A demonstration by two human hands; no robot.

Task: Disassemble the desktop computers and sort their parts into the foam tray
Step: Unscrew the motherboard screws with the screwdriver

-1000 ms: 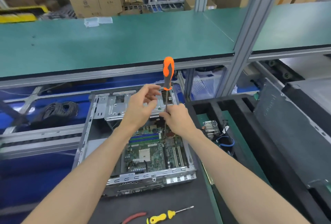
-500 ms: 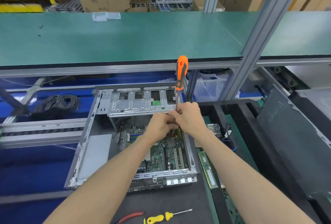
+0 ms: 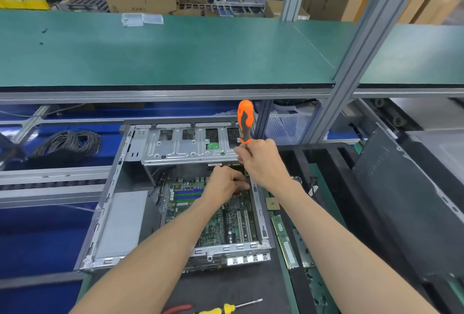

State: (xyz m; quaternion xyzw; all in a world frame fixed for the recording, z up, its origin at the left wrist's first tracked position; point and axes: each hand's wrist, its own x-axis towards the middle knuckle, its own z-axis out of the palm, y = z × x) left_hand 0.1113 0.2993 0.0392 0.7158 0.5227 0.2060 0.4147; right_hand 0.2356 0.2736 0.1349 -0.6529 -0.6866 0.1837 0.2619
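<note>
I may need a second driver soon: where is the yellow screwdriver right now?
In the head view, the yellow screwdriver lies at the bottom edge on the black mat, in front of the open computer case, beside red-handled pliers.

The right hand is now holding the orange screwdriver higher up, just under its handle, where before it was lower on the thin metal part. The left hand is now sitting lower, down inside the open computer case, below the right hand.
</note>
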